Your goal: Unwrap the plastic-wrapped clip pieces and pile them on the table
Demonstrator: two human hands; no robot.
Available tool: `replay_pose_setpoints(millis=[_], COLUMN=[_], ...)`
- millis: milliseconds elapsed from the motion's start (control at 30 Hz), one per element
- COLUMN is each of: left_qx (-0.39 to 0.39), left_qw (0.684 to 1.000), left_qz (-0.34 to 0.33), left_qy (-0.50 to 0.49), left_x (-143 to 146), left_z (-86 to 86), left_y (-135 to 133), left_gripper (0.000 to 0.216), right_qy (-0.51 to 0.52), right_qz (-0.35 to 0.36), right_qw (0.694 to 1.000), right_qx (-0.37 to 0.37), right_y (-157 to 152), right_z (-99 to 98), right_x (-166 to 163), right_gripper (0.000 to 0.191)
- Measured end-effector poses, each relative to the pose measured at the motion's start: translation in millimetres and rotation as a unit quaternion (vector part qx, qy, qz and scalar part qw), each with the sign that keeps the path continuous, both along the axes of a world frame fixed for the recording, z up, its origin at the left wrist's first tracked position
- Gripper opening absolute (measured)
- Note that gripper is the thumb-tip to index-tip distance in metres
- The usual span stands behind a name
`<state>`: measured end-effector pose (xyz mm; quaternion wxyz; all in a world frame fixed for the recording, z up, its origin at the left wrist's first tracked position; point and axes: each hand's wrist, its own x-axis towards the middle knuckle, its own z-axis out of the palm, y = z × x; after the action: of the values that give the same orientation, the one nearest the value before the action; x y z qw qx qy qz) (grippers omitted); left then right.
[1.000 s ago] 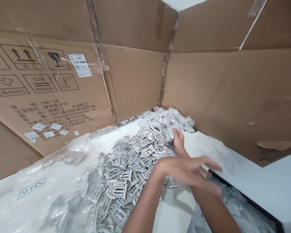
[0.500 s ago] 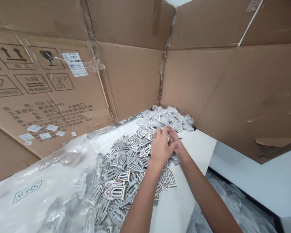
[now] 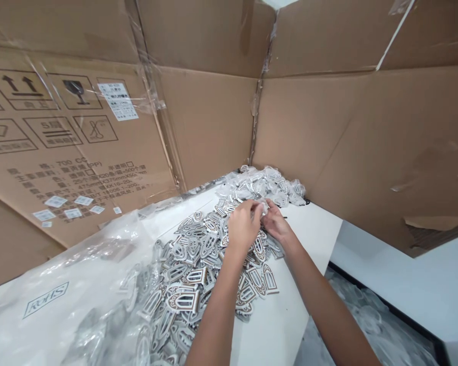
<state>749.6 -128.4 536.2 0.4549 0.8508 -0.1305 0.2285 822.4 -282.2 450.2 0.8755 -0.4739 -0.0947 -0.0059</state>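
Observation:
My left hand point(image 3: 241, 223) and my right hand point(image 3: 275, 221) meet over the far end of a heap of small arched window-shaped pieces point(image 3: 198, 244), white or grey with brown scrollwork. Between my fingertips is a small clear plastic bag point(image 3: 264, 206), gripped from both sides. Its contents are too small and covered to make out. The loose pieces lie under and left of my forearms, some face up, others showing plain grey backs. Just beyond my hands rests a pile of bagged pieces point(image 3: 257, 182) in clear plastic.
Tall cardboard walls point(image 3: 213, 117) meet in a corner behind the white tabletop point(image 3: 313, 229). A large clear plastic bag point(image 3: 80, 284) marked RoHS covers the left side, with pieces near its opening. Below the table's right edge is a dark-rimmed container of crumpled clear plastic point(image 3: 370, 310).
My left hand has shifted slightly left, and my hands have drawn a little apart. The small plastic bag between my fingers now shows more clearly.

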Motion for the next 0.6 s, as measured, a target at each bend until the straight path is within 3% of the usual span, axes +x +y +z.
replay_pose_setpoints(millis=[100,200,300,433,600], left_qx=[0.013,0.022,-0.01,-0.047,-0.096], left_qw=[0.998,0.997,0.998,0.999,0.99], left_qz=[-0.062,-0.075,-0.036,0.022,0.081], left_qy=[0.004,0.023,0.045,0.017,-0.058], left_x=[3.1,8.2,11.5,10.3,7.6], left_z=[-0.6,-3.4,-5.2,-1.3,9.0], left_y=[7.5,14.6,19.2,21.2,20.1], left_gripper=[0.021,0.02,0.003,0.019,0.019], right_qy=[0.005,0.015,0.026,0.019,0.01], right_qz=[-0.002,0.011,0.02,0.014,-0.022], right_qw=[1.0,1.0,0.999,0.999,1.0], right_qx=[-0.001,0.005,0.014,0.023,0.01], right_y=[0.6,1.0,1.1,1.1,-1.2], right_z=[-1.7,-2.9,-2.5,0.1,-4.1], right_x=[2.2,4.7,5.3,3.7,11.6], right_gripper=[0.05,0.041,0.043,0.043,0.038])
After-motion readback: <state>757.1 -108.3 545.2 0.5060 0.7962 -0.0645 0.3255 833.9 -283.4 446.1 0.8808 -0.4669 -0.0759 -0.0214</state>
